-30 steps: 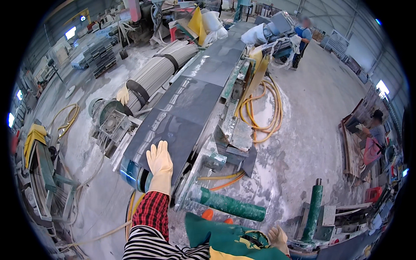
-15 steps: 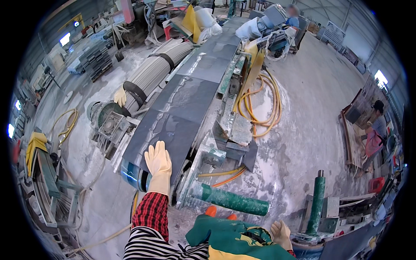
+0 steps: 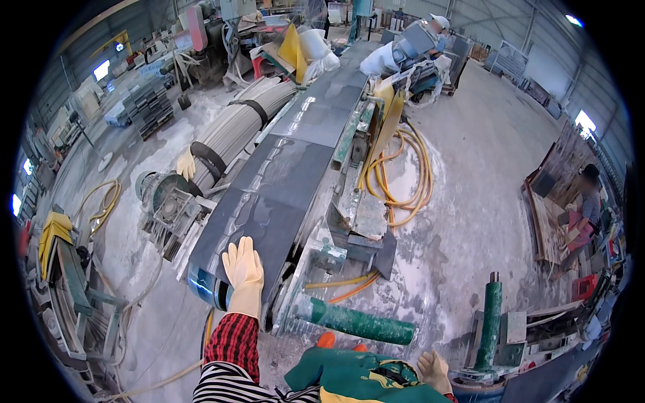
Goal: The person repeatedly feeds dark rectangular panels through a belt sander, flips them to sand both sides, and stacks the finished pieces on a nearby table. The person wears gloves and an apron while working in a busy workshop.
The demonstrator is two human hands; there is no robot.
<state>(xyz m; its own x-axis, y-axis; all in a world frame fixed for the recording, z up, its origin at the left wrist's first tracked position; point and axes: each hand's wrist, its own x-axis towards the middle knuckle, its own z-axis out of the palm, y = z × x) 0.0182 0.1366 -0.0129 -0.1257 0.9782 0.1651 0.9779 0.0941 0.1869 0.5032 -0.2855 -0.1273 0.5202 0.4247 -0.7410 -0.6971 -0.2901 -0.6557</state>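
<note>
My left hand (image 3: 243, 274), in a cream rubber glove, lies flat with fingers stretched out on a dark grey stone slab (image 3: 269, 232) at the near end of a conveyor. The slab is wet and glossy along its left side. Further slabs (image 3: 285, 161) lie end to end behind it, running away from me. My right hand (image 3: 435, 371), gloved alike, hangs low beside my green apron (image 3: 356, 373). Its fingers are loosely bent and apart, and nothing shows in them. Below my left palm, the blue conveyor end roller (image 3: 201, 282) shows.
A green roller (image 3: 363, 321) juts out right of the conveyor. Yellow hoses (image 3: 420, 178) coil on the floor. Left stand a motor (image 3: 176, 201) with a glove (image 3: 186, 164) and a strapped grey bundle (image 3: 235, 127). One person (image 3: 438, 28) is at the far end, another (image 3: 588, 201) at right.
The view has tilted slightly upward, so most things sit lower in the picture. The slab joints appear a little nearer to me. My left hand stays flat on the near slab.
</note>
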